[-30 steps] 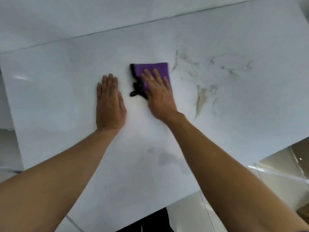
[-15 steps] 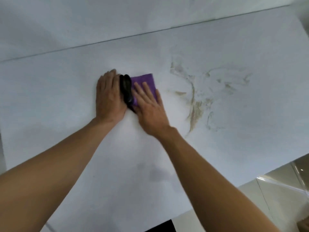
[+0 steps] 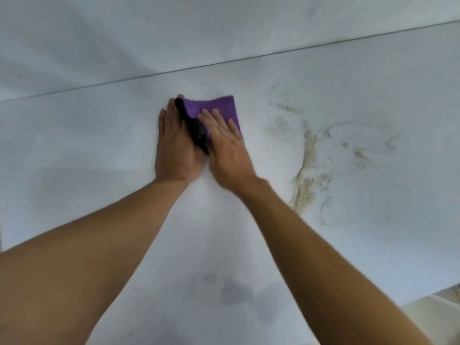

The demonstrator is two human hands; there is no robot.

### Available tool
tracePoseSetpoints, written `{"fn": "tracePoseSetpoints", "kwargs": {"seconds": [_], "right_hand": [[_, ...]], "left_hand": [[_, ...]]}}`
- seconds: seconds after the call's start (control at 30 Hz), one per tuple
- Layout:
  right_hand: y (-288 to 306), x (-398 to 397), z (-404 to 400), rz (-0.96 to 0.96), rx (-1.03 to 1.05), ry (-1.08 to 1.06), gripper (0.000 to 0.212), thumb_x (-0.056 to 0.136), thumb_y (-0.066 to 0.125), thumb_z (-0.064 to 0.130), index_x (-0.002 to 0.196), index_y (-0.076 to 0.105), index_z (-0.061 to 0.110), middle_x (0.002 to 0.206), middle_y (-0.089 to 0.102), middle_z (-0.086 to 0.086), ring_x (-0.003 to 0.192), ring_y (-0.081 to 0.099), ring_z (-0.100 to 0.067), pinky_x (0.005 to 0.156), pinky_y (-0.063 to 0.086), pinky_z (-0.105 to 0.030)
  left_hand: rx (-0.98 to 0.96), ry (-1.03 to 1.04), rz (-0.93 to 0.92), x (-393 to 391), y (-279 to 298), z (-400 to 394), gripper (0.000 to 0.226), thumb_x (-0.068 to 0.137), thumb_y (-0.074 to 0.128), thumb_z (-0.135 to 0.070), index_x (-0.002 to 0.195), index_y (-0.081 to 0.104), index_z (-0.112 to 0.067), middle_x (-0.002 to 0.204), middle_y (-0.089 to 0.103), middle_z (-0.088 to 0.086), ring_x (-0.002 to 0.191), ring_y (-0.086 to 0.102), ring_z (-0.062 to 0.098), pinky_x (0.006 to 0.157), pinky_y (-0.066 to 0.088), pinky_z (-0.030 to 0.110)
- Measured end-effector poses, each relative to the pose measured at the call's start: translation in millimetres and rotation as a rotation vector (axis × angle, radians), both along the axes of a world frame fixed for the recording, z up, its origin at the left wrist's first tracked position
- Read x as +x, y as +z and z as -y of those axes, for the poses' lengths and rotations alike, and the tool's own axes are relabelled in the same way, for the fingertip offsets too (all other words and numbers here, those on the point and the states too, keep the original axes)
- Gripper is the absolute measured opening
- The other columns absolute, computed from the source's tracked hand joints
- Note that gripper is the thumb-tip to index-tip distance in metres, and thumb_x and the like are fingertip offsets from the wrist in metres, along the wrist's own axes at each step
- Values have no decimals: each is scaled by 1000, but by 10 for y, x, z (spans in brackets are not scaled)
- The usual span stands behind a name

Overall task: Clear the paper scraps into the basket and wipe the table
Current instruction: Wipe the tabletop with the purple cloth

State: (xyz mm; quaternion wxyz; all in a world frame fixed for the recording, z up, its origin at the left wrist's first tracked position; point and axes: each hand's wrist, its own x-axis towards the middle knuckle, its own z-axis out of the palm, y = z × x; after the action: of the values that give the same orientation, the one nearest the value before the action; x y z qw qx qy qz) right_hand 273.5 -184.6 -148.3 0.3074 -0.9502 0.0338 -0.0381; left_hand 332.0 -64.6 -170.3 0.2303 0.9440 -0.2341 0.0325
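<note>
A purple cloth (image 3: pixel 219 108) lies on the white table (image 3: pixel 99 135), a little above the middle of the picture. The right hand (image 3: pixel 225 143) lies flat on top of it, fingers straight and spread, pressing it down. The left hand (image 3: pixel 175 143) lies flat on the table too, fingers straight, right beside the cloth. A dark edge of the cloth (image 3: pixel 196 131) is bunched up between the two hands and touches both.

The cloth is wider than it is tall. Its long side runs left to right, tipped up a little at the right, and its far right corner points to the upper right.

The dirty marks (image 3: pixel 308 165) are to the right of the cloth, near but not touching. They run from the middle right down to the lower right. The right hand is the nearer one, so the next wipe should likely go right and a bit down.

No paper scraps or basket show here.
</note>
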Motion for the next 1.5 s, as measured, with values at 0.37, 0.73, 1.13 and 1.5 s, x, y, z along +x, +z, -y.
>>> {"fn": "tracePoseSetpoints", "kwargs": {"seconds": [0.37, 0.73, 1.13, 1.5], "right_hand": [[307, 442, 666, 65, -149, -248, 55, 90, 52, -1, 144, 45, 1, 153, 42, -16, 148, 28, -32, 123, 18, -46], [21, 541, 1257, -71, -195, -246, 53, 96, 46, 18, 150, 42, 18, 160, 34, -5, 150, 23, -27, 120, 19, -42], [49, 560, 731, -181, -256, -15, 58, 102, 34, 49, 156, 25, 29, 166, 13, -1, 154, 2, -26, 123, 2, -51], [-43, 17, 38, -124, -197, -181, 57, 103, 35, 44, 157, 25, 28, 166, 14, 0, 154, 1, -23, 123, -2, -46]], "left_hand": [[65, 4, 100, -22, 16, 38, 52, 106, 26, -19, 151, 32, 4, 160, 29, 20, 151, 23, 32, 124, 14, 49], [83, -5, 86, -18, 6, 32, 53, 102, 28, -15, 151, 31, 3, 161, 27, 18, 152, 21, 31, 124, 13, 49], [78, 15, 48, -18, 9, 38, 52, 105, 24, -20, 153, 31, 1, 162, 27, 16, 152, 20, 28, 126, 11, 45], [-296, 157, -41, -64, 35, -2, 46, 106, 28, -22, 143, 48, -4, 147, 50, 3, 142, 38, 12, 124, 19, 42]]}}
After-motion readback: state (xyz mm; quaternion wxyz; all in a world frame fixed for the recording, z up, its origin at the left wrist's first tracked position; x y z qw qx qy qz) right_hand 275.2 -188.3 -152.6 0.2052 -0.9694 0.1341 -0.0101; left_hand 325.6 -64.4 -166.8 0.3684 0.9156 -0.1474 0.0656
